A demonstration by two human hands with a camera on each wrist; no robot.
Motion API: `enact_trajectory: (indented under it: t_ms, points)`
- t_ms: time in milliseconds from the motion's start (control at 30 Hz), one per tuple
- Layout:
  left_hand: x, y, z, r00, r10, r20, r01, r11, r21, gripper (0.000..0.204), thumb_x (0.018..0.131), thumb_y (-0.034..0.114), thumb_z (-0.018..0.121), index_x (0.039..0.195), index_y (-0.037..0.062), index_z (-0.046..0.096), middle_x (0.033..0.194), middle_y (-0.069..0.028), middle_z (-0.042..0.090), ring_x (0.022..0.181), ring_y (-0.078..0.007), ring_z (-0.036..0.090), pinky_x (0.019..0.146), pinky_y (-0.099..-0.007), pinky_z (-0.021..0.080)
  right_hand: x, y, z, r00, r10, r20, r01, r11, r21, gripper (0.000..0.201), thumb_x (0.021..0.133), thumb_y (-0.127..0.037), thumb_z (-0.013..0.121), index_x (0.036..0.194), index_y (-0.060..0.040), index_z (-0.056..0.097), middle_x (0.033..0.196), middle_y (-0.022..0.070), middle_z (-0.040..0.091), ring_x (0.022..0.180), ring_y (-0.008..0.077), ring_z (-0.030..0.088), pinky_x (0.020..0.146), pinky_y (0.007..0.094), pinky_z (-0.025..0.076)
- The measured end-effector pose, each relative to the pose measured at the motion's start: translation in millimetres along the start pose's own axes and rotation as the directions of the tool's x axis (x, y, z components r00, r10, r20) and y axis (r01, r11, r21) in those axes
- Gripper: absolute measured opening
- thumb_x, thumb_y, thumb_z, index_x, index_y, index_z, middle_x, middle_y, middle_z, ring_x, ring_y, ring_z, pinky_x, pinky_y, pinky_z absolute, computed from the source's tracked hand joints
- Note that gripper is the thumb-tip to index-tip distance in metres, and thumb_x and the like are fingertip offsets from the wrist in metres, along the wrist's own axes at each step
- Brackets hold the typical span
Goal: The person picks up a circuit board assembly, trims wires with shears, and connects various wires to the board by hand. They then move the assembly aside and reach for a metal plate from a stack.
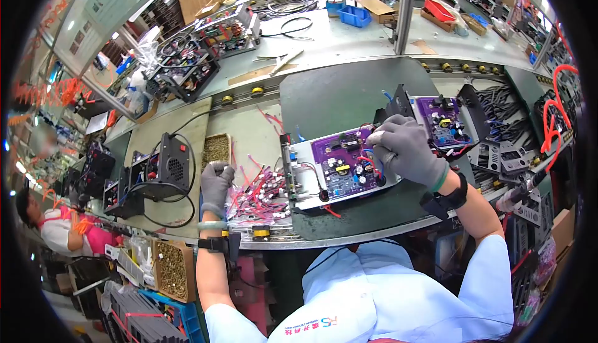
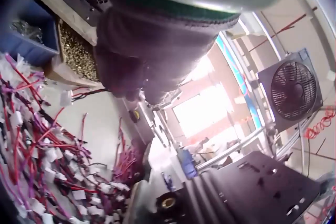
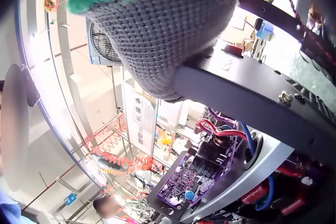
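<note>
Admittedly, I lose the fingertips of the right hand [image 1: 408, 153] behind a flat, dark panel [image 3: 252, 92], yet I see that hand clamped on its edge. The left hand [image 1: 217, 187], well apart from it, is curled and backlit; I cannot tell whether it pinches the thin lead [image 2: 90, 93] at its fingertips. Knitted grey gloves cover both. Just right of the left hand, slim red and white wires [image 1: 258, 193] lie tangled. Between the hands sits a glossy purple circuit board [image 1: 339, 162] in a pale metal chassis [image 1: 303, 153], its right end partly covered.
</note>
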State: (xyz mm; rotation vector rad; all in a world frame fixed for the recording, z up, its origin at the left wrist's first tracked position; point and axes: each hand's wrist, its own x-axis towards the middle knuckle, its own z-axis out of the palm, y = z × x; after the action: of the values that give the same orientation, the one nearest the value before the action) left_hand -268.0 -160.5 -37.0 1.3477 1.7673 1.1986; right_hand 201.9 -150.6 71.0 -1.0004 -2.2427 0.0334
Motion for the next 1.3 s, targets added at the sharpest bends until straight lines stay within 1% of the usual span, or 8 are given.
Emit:
enact_trajectory:
  t_ms: [167,300,500,667,1000,1033,1100,1300]
  points:
    - [-38.6,133.3,11.6,0.994,0.111,0.021,-0.085,0.860,-0.503,0.023,0.099,0.023,0.066,0.115,0.0069,0.061,0.094,-0.0051,0.070,0.074,-0.0112,0.068,0.061,-0.0234,0.053,14.4,-25.9,-7.2,0.995,0.020,-0.094,-0.011,0.995,0.099,0.020,0.077,-0.010,0.075,0.097,-0.0098,0.073,0.090,0.0077,0.072,0.086,0.0274,0.068,0.078,0.0389,0.052]
    - [-70.2,205.0,56.2,0.972,0.206,0.114,-0.089,0.768,-0.634,0.024,0.100,0.020,0.064,0.119,0.0068,0.059,0.098,-0.0067,0.069,0.074,-0.0105,0.067,0.060,-0.0234,0.052,34.1,-74.2,3.5,0.941,0.122,0.315,-0.320,0.623,0.714,0.040,0.087,-0.024,0.077,0.118,-0.0015,0.067,0.098,0.0128,0.071,0.084,0.0177,0.067,0.078,0.0318,0.054]
    - [-83.3,225.7,104.3,0.937,0.336,0.097,-0.193,0.728,-0.658,0.032,0.099,0.019,0.065,0.126,0.0057,0.055,0.100,-0.0069,0.069,0.081,-0.0130,0.068,0.069,-0.0252,0.053,24.6,-83.2,22.8,0.874,0.157,0.460,-0.468,0.524,0.711,0.038,0.093,-0.032,0.072,0.110,0.0014,0.067,0.087,0.0066,0.070,0.075,0.0138,0.066,0.070,0.0278,0.053]
    - [-90.8,220.2,123.4,0.788,0.212,0.579,0.279,0.715,-0.641,0.044,0.096,0.015,0.068,0.134,0.0019,0.053,0.112,-0.0075,0.067,0.103,-0.0173,0.065,0.092,-0.0324,0.052,21.6,-71.7,-0.5,0.744,0.199,0.638,-0.663,0.096,0.743,0.027,0.095,-0.029,0.071,0.097,-0.0021,0.070,0.075,-0.0028,0.063,0.063,0.0030,0.057,0.056,0.0200,0.046]
    - [-85.5,217.0,138.1,0.821,0.286,0.494,-0.048,0.897,-0.440,0.014,0.094,0.004,0.067,0.108,0.0019,0.067,0.099,-0.0052,0.069,0.096,-0.0116,0.064,0.087,-0.0282,0.052,4.3,-51.8,13.4,0.771,0.385,0.508,-0.615,0.238,0.752,0.022,0.090,-0.016,0.075,0.106,-0.0007,0.071,0.074,0.0012,0.068,0.063,0.0032,0.058,0.055,0.0221,0.048]
    - [-82.9,216.3,140.9,0.811,0.367,0.456,-0.253,0.922,-0.291,0.014,0.092,0.002,0.068,0.105,0.0017,0.068,0.099,-0.0057,0.069,0.094,-0.0118,0.065,0.084,-0.0278,0.052,2.5,-48.9,22.1,0.880,0.373,0.294,-0.459,0.506,0.731,0.022,0.089,-0.014,0.075,0.107,-0.0019,0.071,0.075,0.0051,0.069,0.061,0.0057,0.060,0.055,0.0231,0.048]
    - [-72.7,214.7,146.3,0.711,0.593,0.378,-0.620,0.782,-0.060,0.012,0.087,0.000,0.071,0.099,0.0011,0.069,0.092,-0.0077,0.071,0.084,-0.0122,0.066,0.075,-0.0280,0.054,3.0,-44.2,23.2,0.945,0.306,0.118,-0.316,0.757,0.572,0.023,0.085,-0.016,0.076,0.105,-0.0057,0.071,0.075,0.0136,0.068,0.062,0.0185,0.065,0.058,0.0302,0.052]
    - [-23.4,187.9,145.4,0.736,0.257,0.627,-0.491,0.840,0.232,0.009,0.089,0.007,0.070,0.098,0.0044,0.070,0.084,-0.0077,0.073,0.080,-0.0135,0.070,0.076,-0.0293,0.055,9.3,-7.2,13.7,0.989,0.140,-0.037,-0.145,0.972,-0.187,0.035,0.080,-0.027,0.076,0.109,-0.0092,0.067,0.107,0.0089,0.068,0.105,0.0266,0.064,0.089,0.0428,0.050]
